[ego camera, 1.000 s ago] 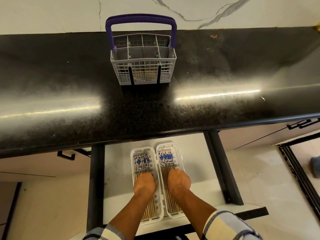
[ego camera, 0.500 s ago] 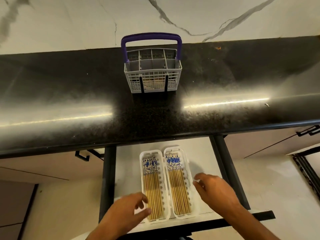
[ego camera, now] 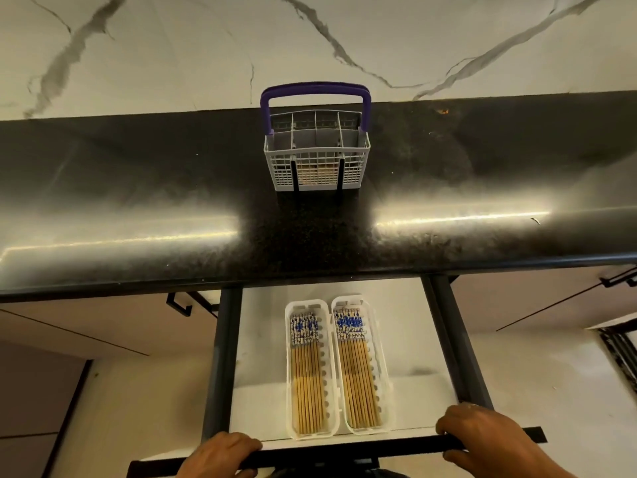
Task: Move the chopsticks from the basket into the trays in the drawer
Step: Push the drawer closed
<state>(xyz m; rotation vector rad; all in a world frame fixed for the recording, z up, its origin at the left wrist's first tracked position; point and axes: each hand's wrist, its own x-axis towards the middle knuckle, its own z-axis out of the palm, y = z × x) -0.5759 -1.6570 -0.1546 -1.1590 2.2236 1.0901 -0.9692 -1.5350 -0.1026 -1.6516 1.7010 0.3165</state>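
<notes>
Gripping drawer front (ego camera: 344, 450), both hands' fingers (ego camera: 448, 430).

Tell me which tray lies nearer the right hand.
The right tray, beside the right hand on the drawer front. The left tray lies nearer the left hand.

Light: dim, warm | Glare: two bright streaks on the black countertop (ego camera: 138, 188), left and right of a dark central shadow | Drawer (ego camera: 262, 401): evenly lit | Focus: slightly soft | Distortion: wide-angle bowing at edges
</notes>
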